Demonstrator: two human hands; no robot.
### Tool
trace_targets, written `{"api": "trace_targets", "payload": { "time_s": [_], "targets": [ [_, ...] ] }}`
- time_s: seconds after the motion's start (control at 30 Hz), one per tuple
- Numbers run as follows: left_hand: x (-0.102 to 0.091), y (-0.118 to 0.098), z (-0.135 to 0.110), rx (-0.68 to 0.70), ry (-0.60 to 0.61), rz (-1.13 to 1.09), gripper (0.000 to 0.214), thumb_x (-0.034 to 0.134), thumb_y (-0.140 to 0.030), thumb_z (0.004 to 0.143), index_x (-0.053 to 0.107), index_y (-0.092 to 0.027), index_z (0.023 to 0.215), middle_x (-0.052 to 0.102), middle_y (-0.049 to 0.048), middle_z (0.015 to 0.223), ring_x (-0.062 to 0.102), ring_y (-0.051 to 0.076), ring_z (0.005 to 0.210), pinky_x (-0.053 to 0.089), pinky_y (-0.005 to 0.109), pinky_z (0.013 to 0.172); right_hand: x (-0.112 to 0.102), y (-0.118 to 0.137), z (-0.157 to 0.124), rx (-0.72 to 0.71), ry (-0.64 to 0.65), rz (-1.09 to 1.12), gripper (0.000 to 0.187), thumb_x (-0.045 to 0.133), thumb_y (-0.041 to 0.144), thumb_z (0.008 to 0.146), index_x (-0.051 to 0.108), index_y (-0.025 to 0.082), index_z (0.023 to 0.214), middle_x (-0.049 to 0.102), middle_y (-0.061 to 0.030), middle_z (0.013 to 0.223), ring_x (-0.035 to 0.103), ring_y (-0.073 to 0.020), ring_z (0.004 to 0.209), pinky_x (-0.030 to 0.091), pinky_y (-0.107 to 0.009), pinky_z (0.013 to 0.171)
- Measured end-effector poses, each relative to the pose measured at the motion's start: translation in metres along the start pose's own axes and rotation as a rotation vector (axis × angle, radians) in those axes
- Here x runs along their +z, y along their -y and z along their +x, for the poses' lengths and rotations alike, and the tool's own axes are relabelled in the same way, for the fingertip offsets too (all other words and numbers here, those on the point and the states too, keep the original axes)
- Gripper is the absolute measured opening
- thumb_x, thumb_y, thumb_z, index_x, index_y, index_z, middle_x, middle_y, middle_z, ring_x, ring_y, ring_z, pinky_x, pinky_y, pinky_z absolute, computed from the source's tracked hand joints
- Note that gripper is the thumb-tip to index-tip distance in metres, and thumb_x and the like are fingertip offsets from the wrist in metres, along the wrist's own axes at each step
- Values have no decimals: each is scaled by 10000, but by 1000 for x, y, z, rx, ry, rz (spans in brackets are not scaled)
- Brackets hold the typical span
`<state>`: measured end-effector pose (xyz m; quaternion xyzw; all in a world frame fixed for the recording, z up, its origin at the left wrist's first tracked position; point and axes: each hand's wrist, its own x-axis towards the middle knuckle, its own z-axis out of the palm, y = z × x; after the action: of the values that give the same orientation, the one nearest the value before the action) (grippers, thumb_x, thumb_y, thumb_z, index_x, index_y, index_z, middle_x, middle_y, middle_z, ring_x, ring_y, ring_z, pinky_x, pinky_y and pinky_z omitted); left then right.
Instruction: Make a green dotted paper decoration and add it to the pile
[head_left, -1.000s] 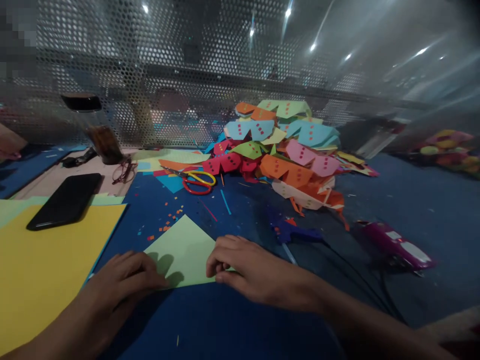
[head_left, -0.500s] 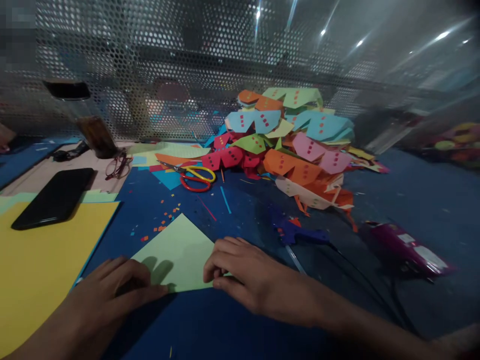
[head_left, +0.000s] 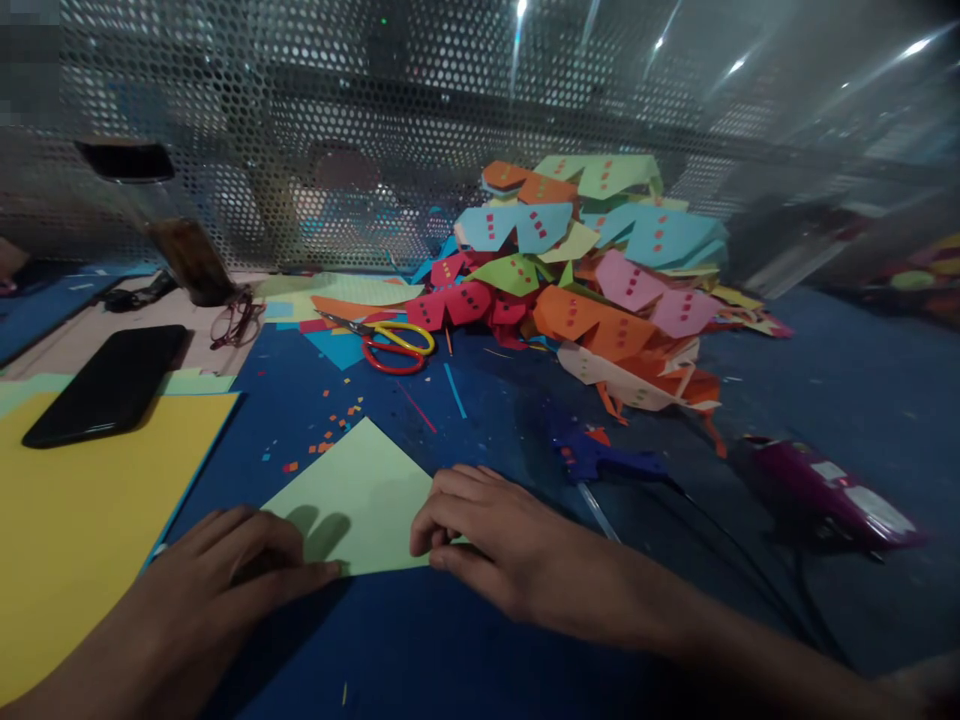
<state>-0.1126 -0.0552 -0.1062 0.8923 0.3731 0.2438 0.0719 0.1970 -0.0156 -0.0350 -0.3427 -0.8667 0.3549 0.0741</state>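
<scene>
Black phone (head_left: 112,385) lying flat; glasses (head_left: 238,318), apparently red-framed, beside bottle (head_left: 176,235).

Bare left hand (head_left: 221,570) at lower left, bare right hand (head_left: 491,540) at lower centre; both forearms (head_left: 660,605) are bare and slim.

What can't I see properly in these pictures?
- Head view: the pale green paper's left corner, hidden by the left hand.
- Head view: its right corner, hidden by the right hand.
- Head view: the bottom of the pile of paper cutouts, covered by the ones on top.
- Head view: the colourful thing far right, blurred and cut off by the picture's edge.
</scene>
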Motion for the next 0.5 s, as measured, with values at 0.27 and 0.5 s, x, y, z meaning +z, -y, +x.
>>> {"api": "trace_targets", "payload": {
  "time_s": [0.27, 0.5],
  "targets": [
    [-1, 1, -1, 9, -4, 1, 461, 383, -97, 987, 708, -357, 1185, 670, 6, 927, 603, 186, 866, 461, 294, 765, 1, -1, 0, 0, -3, 4, 132, 550, 119, 992, 637, 205, 1040, 633, -14, 1086, 548, -156, 1078, 385, -324, 1003],
    [-4, 9, 3, 133, 38, 43, 474, 430, -73, 937, 701, -332, 1226, 692, 17, 907, 623, 187, 814, 506, 281, 698, -1, 0, 0, -7, -2, 18, 147, 548, 118, 985, 642, 213, 1045, 644, -24, 1079, 558, -167, 1072, 406, -330, 990]
  ]
}}
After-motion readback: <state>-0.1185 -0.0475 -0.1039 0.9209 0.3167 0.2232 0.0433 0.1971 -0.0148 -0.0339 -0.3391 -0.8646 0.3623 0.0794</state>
